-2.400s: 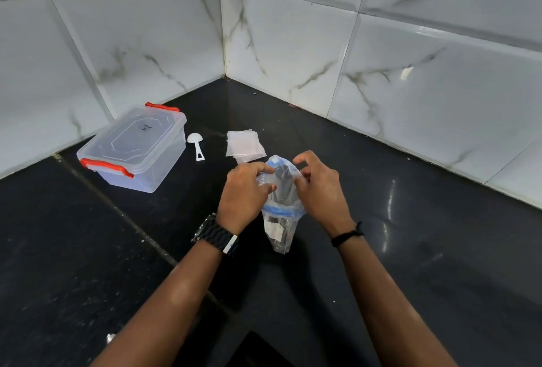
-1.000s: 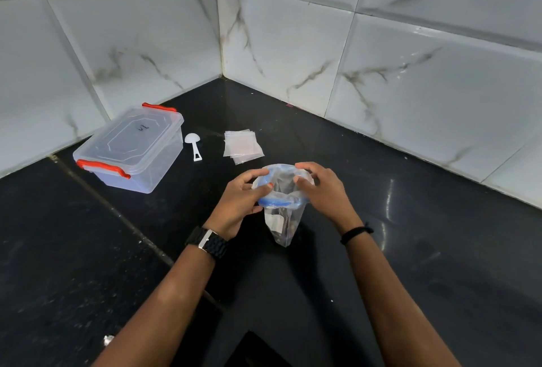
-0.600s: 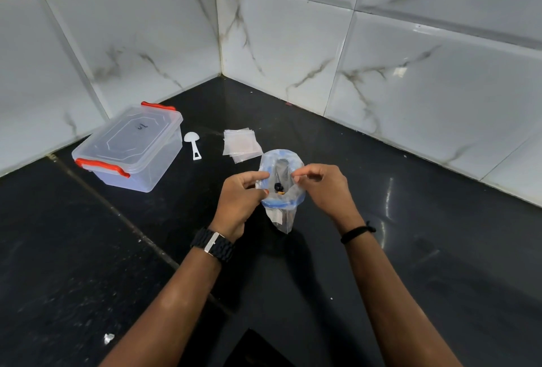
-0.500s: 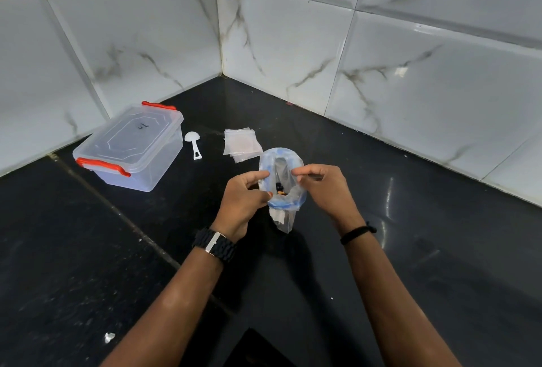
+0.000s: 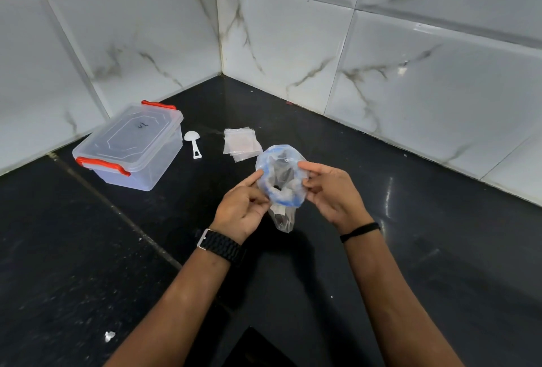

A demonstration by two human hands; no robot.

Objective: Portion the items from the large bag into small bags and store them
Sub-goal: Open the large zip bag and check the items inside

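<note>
large bag (image 5: 281, 179) held above black counter (image 5: 440, 249), blue-rimmed mouth pulled open. left hand (image 5: 242, 208) grip pinching left rim, right hand (image 5: 331, 190) grip pinching right rim. small bags (image 5: 240, 145), scoop (image 5: 193, 144), lidded box (image 5: 132, 144) behind.

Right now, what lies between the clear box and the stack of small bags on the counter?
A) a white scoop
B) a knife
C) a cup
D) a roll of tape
A: a white scoop lies between the clear box and the small bags.
</note>
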